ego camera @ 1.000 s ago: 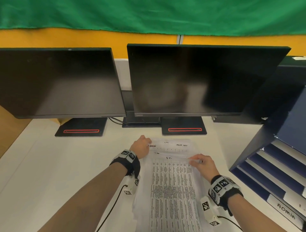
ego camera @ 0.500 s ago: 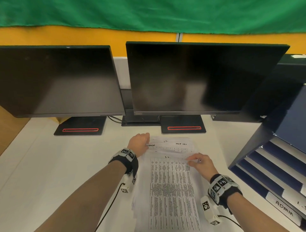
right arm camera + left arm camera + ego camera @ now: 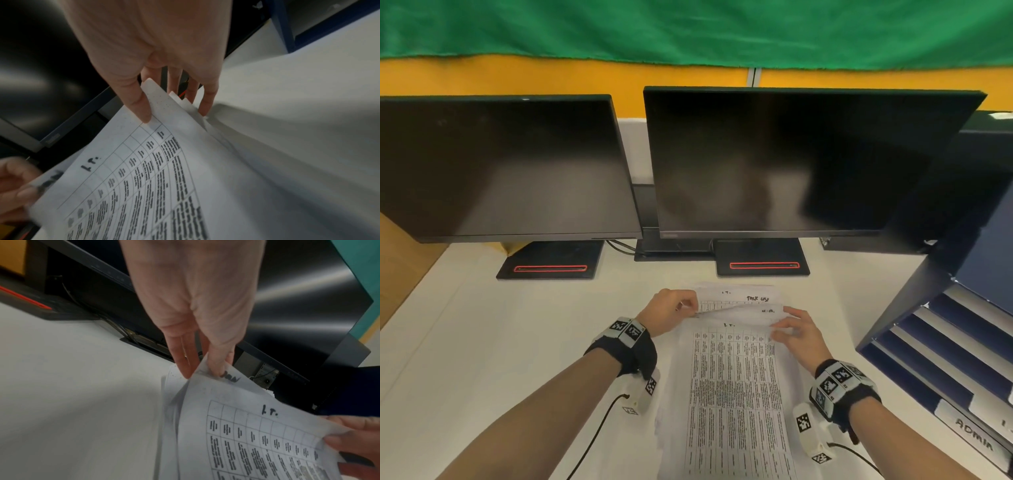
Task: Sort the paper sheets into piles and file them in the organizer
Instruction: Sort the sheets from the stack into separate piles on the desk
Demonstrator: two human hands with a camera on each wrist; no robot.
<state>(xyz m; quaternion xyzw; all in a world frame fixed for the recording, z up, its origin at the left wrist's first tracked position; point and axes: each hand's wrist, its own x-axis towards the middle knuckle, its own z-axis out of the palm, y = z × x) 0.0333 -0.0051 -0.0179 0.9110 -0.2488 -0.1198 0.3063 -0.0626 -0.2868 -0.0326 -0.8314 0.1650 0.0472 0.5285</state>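
A stack of printed paper sheets [image 3: 732,394] lies on the white desk [image 3: 500,342] in front of me, its far ends fanned out. The top sheet [image 3: 257,434] [image 3: 154,170] carries a table and a handwritten mark. My left hand [image 3: 671,310] [image 3: 203,366] pinches the far left corner of the upper sheets between thumb and fingers. At the far right corner, my right hand [image 3: 791,329] [image 3: 174,105] pinches the upper sheets with its thumb on top and fingers underneath. The dark blue organizer [image 3: 955,342] stands at the right with slanted trays, one labelled ADMIN.
Two dark monitors [image 3: 500,164] [image 3: 791,161] on black bases [image 3: 762,262] stand behind the sheets. Bare desk extends to the left of the stack. A cable [image 3: 599,431] runs from my left wrist band.
Both hands have lifted the far ends of the upper sheets slightly, uncovering more handwritten headings on the sheets beneath. The stack stays in place.
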